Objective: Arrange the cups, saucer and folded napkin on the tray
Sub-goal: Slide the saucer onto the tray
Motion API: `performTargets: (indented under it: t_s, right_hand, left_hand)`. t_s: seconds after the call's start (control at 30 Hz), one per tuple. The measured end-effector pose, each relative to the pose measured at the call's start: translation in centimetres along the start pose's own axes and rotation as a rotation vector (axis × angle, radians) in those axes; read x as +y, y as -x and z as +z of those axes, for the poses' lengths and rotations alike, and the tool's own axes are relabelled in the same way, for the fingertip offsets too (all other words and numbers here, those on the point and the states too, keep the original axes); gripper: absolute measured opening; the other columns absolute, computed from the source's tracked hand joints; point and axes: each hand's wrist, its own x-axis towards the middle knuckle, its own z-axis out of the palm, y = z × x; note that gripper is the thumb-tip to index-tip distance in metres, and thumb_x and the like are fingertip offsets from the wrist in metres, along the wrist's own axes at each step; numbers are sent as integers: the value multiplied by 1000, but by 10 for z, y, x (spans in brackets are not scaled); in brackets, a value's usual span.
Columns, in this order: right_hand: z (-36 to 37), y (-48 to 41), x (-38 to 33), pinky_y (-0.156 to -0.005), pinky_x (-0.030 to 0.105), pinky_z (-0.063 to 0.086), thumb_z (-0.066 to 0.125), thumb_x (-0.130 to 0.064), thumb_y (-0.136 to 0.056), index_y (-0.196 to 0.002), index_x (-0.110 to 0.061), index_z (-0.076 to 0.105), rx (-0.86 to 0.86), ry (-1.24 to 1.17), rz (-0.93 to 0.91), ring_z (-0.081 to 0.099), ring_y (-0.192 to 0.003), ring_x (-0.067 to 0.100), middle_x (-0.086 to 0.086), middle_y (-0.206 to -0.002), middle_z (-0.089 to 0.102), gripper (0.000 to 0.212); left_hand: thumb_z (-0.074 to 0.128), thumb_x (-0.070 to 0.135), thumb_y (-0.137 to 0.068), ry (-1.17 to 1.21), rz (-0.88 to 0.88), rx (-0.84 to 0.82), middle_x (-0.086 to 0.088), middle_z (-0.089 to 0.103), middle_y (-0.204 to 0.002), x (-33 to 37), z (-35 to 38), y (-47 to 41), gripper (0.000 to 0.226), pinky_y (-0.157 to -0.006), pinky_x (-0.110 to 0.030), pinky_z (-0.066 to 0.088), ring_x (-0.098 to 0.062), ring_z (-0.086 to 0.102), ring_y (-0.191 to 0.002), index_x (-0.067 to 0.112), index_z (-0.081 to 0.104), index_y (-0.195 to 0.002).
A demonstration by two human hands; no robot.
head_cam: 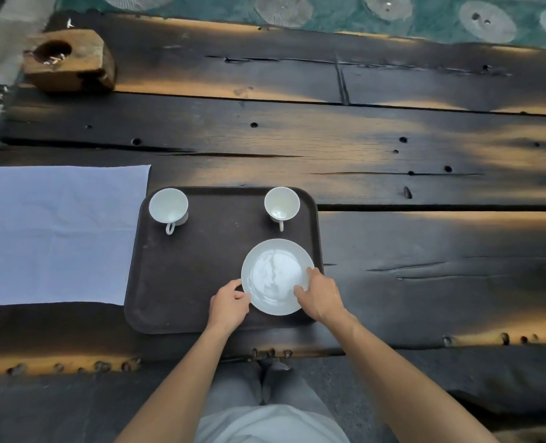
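"Two hands on the saucer [276, 276]?"
"Yes. The left hand [228, 303] pinches its left rim and the right hand [321, 297] grips its right rim. It sits in the near right corner of the tray [185, 282]."
"Farther back?"
"The left cup [168, 206] and right cup [281, 203] stand upright in the tray's far corners. The napkin [54, 231] lies spread on the surface [425, 282], just left of the tray."

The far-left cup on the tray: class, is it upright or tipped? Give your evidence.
Upright. The cup stands on its base on the tray, its round mouth facing up and its empty inside showing.
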Motion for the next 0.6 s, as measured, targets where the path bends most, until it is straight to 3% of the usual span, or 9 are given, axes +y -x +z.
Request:
performTargets:
  t_s: [0.23, 0.4, 0.53, 0.6]
  right_hand:
    - [-7, 0, 9, -108, 35, 39, 53, -27, -98, -150, -9, 41, 9, -81, -46, 46, -135, 30, 10, -149, 50, 56]
    - [-8, -7, 4, -105, 35, 43, 54, -30, -98, -142, -14, 51, 57, -96, -127, 53, -129, 26, 7, -144, 55, 47]
    - [-7, -6, -15, -106, 35, 43, 53, -33, -99, -140, -17, 53, 49, -76, -186, 55, -127, 27, 5, -141, 58, 44]
    - [-3, -5, -29, -109, 33, 38, 52, -34, -99, -141, -16, 53, 37, -51, -241, 52, -130, 25, 4, -142, 57, 45]
  left_hand:
    - [55, 17, -95, -45, 14, 36, 2, 76, -77, -2, 10, 10, 43, -79, -34, 57, -21, 72, -87, 26, 61, -137]
    - [62, 28, -93, -87, 38, 59, 3, 74, -68, -3, 8, 12, 40, -76, -36, 58, -22, 70, -84, 26, 63, -133]
    - [62, 30, -93, -83, 30, 71, 5, 77, -93, -5, -6, 11, 44, -87, -38, 58, -23, 71, -95, 23, 61, -137]
    - [62, 29, -94, -76, 36, 77, 7, 75, -95, -5, -18, 8, 42, -95, -40, 56, -23, 72, -96, 23, 62, -135]
